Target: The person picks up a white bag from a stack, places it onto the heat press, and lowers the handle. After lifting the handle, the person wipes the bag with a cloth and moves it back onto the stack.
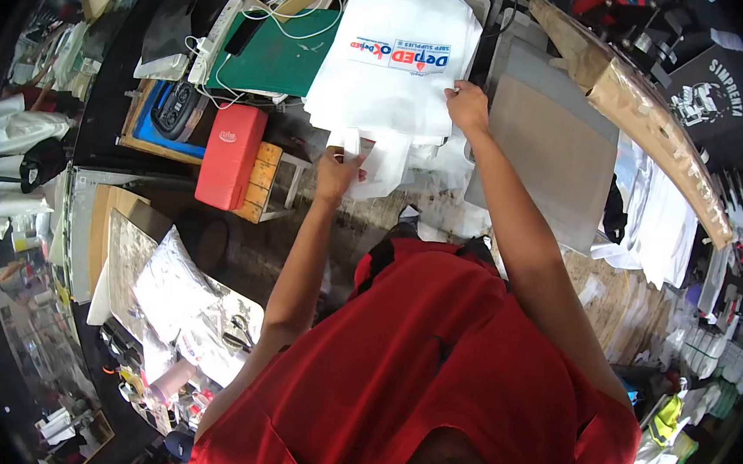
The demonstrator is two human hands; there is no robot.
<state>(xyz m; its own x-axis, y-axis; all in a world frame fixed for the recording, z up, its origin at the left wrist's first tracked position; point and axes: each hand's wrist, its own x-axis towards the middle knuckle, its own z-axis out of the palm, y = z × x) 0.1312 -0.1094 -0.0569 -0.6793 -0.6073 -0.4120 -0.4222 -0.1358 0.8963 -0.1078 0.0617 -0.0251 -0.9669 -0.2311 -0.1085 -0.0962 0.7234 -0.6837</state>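
White printed bags (381,89) with loop handles lie in a flat pile in front of me. The top one carries a blue and red "DepED" print, which appears upside down. My left hand (336,177) is closed around the handle strip of a bag at the pile's near edge, its fingers partly behind the white material. At the pile's right edge, my right hand (468,109) pinches the side of the top bag between thumb and fingers. How many layers either hand holds is hidden.
A grey-brown flat board (552,150) lies right of the pile. To the left are a green folder-like sheet (285,55) with cables, a white power strip (216,41) and a red case (230,156) on a wooden stool (259,184). Long brown cardboard (639,105) borders the right.
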